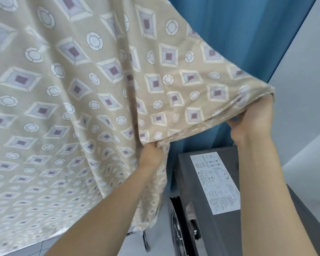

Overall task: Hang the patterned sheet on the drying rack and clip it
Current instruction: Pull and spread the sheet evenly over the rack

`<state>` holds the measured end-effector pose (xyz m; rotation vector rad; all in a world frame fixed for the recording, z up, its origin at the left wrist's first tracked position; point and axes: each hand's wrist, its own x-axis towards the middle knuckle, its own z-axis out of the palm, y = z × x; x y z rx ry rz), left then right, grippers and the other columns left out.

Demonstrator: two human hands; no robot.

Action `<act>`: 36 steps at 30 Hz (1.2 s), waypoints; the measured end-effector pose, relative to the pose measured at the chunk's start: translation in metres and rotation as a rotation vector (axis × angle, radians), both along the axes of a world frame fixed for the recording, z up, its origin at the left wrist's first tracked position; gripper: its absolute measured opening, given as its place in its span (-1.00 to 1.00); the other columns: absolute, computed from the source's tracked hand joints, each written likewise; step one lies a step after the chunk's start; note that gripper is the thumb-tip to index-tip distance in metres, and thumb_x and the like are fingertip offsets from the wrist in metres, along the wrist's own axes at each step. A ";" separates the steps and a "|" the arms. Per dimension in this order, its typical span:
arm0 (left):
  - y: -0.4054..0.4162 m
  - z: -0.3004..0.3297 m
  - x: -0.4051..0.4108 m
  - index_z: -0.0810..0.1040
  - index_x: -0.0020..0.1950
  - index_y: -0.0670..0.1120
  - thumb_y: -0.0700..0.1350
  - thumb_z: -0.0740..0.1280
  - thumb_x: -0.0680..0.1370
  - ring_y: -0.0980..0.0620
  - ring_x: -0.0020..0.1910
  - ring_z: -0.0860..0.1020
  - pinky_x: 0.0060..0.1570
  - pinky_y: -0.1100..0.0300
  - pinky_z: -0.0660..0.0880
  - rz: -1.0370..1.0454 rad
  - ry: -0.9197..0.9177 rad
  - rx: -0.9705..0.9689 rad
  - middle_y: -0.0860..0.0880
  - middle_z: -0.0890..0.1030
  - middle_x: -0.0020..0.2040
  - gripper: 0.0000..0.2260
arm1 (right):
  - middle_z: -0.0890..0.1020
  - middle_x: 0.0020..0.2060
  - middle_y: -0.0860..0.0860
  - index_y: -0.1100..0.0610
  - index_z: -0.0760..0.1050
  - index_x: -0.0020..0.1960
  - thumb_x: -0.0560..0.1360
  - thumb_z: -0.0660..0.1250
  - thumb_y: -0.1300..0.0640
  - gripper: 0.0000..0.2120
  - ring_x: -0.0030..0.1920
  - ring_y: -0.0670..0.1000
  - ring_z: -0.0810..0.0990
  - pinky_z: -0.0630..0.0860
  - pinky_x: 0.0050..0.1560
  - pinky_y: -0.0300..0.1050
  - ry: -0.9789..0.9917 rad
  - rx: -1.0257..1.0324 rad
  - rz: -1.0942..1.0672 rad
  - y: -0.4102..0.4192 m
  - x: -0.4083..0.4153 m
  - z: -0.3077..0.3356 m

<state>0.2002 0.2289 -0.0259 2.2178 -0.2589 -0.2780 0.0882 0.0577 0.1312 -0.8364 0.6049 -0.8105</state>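
Your left hand grips the patterned sheet at its lower edge; your right hand clutches its raised corner. The sheet hangs draped ahead, before a blue curtain.

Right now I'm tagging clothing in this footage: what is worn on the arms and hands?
Nothing visible: the left hand and right hand are bare, no gloves, rings or watch, and both forearms are bare as far as the frame shows.
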 end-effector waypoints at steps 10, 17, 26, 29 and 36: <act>0.030 0.018 0.005 0.33 -0.33 -0.09 -0.25 0.19 0.60 -0.02 -0.08 0.41 -0.20 0.27 0.33 -0.066 0.134 0.119 -0.11 0.45 -0.06 -0.70 | 0.63 0.18 -0.03 0.05 0.52 0.29 0.52 0.33 0.07 -0.65 0.16 0.02 0.61 0.50 0.17 0.00 0.212 -0.081 0.736 0.050 0.004 -0.086; 0.049 -0.017 -0.012 0.53 0.15 -0.11 -0.25 0.29 0.50 0.04 -0.02 0.54 -0.04 0.23 0.44 -0.314 -0.138 0.006 0.04 0.59 -0.03 -0.76 | 0.67 -0.18 0.02 0.06 0.53 -0.06 0.62 0.20 0.23 -0.82 -0.27 0.01 0.66 0.59 -0.27 -0.08 0.314 -0.062 0.412 0.063 0.031 -0.084; 0.111 -0.059 0.000 0.53 0.26 -0.05 -0.19 0.20 0.62 -0.08 0.07 0.58 -0.06 0.21 0.46 0.081 0.174 -0.176 -0.02 0.61 0.09 -0.75 | 0.55 -0.04 -0.22 -0.21 0.43 0.23 0.45 0.08 -0.42 -0.52 0.08 -0.10 0.52 0.42 0.22 -0.12 0.392 -0.762 0.392 0.083 0.016 -0.078; 0.110 -0.030 0.003 0.54 0.15 -0.05 -0.25 0.23 0.61 0.04 -0.13 0.59 -0.21 0.29 0.55 0.119 0.191 -0.427 0.03 0.61 -0.07 -0.81 | 0.53 0.13 -0.31 -0.18 0.40 0.33 0.39 0.31 -0.38 -0.43 0.15 -0.31 0.47 0.38 0.12 -0.40 0.471 -1.046 0.747 0.098 0.004 -0.101; 0.103 0.005 -0.007 0.46 -0.14 -0.03 -0.36 0.46 0.41 0.16 -0.34 0.49 -0.40 0.29 0.44 -0.188 0.228 -0.397 0.08 0.52 -0.27 -0.72 | 0.55 -0.12 0.03 0.14 0.43 0.07 0.46 0.30 0.11 -0.79 -0.08 0.14 0.55 0.45 -0.11 -0.09 1.088 -1.141 0.548 0.076 0.055 -0.104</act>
